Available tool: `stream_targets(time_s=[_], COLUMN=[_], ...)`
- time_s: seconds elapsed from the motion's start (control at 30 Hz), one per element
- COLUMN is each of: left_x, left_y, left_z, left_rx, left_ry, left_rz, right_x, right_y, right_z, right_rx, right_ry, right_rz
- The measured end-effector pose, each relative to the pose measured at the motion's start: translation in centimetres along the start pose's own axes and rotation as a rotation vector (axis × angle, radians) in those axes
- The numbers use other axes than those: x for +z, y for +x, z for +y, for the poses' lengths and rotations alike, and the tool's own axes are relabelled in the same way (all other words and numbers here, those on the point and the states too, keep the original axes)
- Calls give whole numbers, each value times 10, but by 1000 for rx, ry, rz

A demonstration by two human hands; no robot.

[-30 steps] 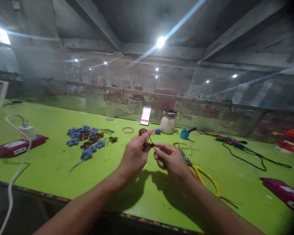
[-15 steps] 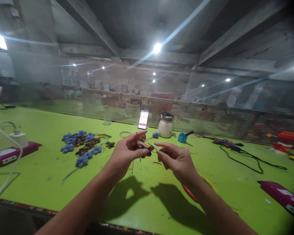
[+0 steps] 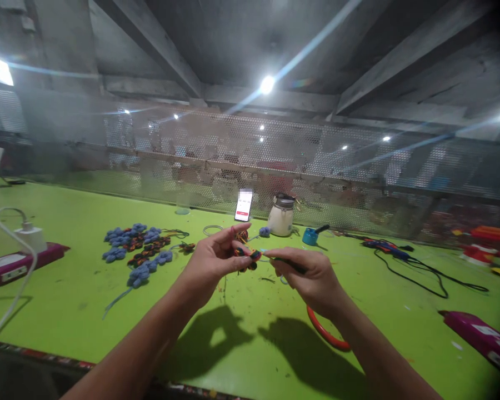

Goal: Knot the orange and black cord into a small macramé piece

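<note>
My left hand (image 3: 214, 256) pinches a small crochet piece (image 3: 252, 255) of dark, multicoloured yarn between thumb and fingers. A strand of the yarn runs over the raised forefinger. Close by on the right, my right hand (image 3: 306, 272) grips a slim crochet hook (image 3: 270, 254), its tip at the edge of the piece; most of it is hidden by the fingers. Behind the left hand lies a small ball of the multicoloured yarn (image 3: 242, 236), partly covered. To the left are several blue crochet flowers (image 3: 139, 275) and dark multicoloured ones (image 3: 141, 256).
A phone (image 3: 244, 205) leans upright at the back, beside a lidded white jar (image 3: 280, 216) and a small blue pot (image 3: 310, 236). Purple power strips (image 3: 50, 256) lie at both sides. Black cords (image 3: 416, 272) and a red ring-like thing (image 3: 327, 333) are on the right.
My right hand has turned and its fingers have closed further around the hook. Its forearm has shifted, covering the yellow curved thing seen before. My left hand stays nearly in place.
</note>
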State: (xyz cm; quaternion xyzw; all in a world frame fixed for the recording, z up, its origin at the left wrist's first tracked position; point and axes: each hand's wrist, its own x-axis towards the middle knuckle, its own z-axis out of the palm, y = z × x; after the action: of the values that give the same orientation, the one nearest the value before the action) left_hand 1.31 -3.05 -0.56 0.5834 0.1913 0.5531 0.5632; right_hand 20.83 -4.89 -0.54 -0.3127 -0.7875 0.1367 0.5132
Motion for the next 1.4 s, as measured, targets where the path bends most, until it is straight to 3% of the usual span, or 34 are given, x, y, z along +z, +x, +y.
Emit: stream_targets(time_s=[0.57, 0.83, 1.27, 1.4], left_x=[1, 1, 3, 3], left_y=[1, 1, 1, 1], left_z=[1, 1, 3, 2], left_rx=[-31, -71, -102, -110], left_ry=[-91, -96, -156, -131], left_rz=[49, 32, 41, 28], right_x=[-7, -2, -5, -2], right_y=[0, 0, 0, 0], right_z=[-2, 2, -1, 0], right_rx=[-123, -40, -86, -19], right_ry=[-129, -14, -67, 17], right_rz=[-46, -29, -37, -30])
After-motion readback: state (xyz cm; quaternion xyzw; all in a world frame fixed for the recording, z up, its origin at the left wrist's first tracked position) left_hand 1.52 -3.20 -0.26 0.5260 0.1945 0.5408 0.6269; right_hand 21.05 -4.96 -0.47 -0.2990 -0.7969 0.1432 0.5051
